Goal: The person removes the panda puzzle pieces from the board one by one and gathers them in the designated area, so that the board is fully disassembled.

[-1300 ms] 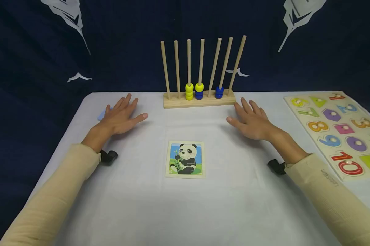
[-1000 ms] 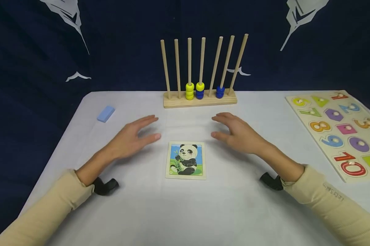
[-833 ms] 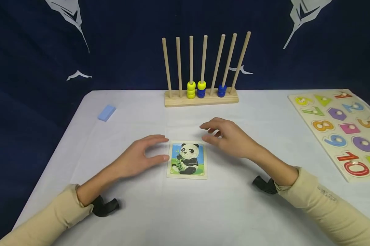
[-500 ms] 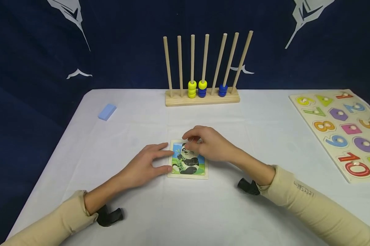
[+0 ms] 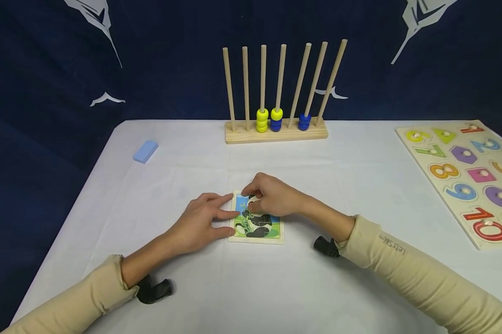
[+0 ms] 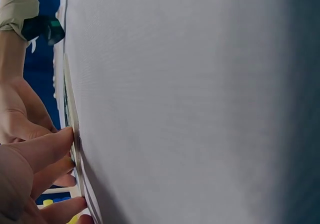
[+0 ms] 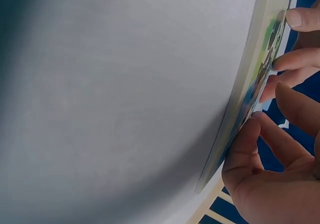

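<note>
A small square panda jigsaw puzzle in a pale wooden frame lies flat on the white table. My left hand rests at its left side, fingers spread and fairly straight, with thumb and fingertips on the frame's edge. Over the puzzle's upper part, my right hand has curled fingers, its thumb and fingertips gripping at the panda's head, which they partly cover. In the right wrist view the right hand's fingertips meet the puzzle near one end. The left wrist view shows the puzzle almost edge-on, the left thumb against it.
Behind the puzzle stands a wooden peg rack with yellow and blue beads on some of its pegs. A blue block lies at the back left. A number-and-shape board lies on the right. Dark cloth hangs behind the table.
Both hands have come in from the table's sides to the panda puzzle. The left has settled on its left edge; the right has curled onto its upper part. The puzzle keeps its place.
</note>
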Demonstrator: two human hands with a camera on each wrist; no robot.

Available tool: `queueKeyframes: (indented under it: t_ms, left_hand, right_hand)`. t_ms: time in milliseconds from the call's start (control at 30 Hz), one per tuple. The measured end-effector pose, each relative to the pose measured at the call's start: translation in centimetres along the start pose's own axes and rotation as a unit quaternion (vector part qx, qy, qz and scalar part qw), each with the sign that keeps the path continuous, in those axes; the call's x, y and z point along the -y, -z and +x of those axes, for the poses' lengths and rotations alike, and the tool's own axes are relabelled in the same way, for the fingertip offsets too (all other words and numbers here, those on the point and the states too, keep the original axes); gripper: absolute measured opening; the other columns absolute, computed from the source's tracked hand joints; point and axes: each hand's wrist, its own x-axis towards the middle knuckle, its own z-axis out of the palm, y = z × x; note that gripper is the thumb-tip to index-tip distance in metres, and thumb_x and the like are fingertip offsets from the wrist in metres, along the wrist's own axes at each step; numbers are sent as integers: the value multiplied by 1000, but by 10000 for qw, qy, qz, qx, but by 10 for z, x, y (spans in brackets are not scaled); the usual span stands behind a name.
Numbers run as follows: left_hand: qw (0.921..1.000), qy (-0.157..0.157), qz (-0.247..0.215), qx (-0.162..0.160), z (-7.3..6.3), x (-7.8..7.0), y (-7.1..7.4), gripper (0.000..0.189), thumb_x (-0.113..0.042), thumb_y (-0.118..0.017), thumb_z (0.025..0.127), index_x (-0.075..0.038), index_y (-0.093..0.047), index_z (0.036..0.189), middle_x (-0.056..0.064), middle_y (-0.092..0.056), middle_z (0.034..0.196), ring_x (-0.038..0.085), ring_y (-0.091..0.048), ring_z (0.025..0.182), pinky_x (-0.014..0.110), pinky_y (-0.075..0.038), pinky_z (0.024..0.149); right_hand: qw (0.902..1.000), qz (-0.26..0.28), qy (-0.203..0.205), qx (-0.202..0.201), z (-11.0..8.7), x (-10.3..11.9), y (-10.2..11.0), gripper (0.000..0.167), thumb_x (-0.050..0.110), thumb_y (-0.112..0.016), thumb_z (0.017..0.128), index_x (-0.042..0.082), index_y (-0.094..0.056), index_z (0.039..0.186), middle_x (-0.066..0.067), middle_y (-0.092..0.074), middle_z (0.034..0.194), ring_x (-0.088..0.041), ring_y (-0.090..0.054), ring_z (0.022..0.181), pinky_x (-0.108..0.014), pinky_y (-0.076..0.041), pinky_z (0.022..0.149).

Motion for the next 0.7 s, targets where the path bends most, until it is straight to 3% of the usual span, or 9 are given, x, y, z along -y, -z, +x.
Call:
queueKeyframes:
  t_ms: [433,600,700]
  left_hand:
    - [9989,-255,389,-9,-1,1,0,35,-29,-75,88,-16,-73,121,12,-43,151,33,-41,131,60,-33,101]
    - [9985,-269,466,13,-1,1,0,35,-31,-74,89,-17,-73,121,12,-43,151,33,-41,131,60,-33,101]
    - [9986,-276,452,21,-2,1,0,34,-30,-74,89,-17,-73,121,12,-43,151,33,-41,131,60,-33,101]
  right_hand:
    - [9984,-473,-303,-89,3,7,-7,40,3,-76,81,0,-59,116,-9,-51,105,-24,-50,98,-35,-43,90]
    - [9985,-470,-247,-143,3,8,-8,36,2,-77,80,2,-60,111,-8,-52,106,-23,-51,100,-36,-43,92]
    - [9988,-427,-206,-126,3,8,-9,38,1,-75,82,2,-60,116,-8,-52,106,-23,-50,98,-36,-43,90]
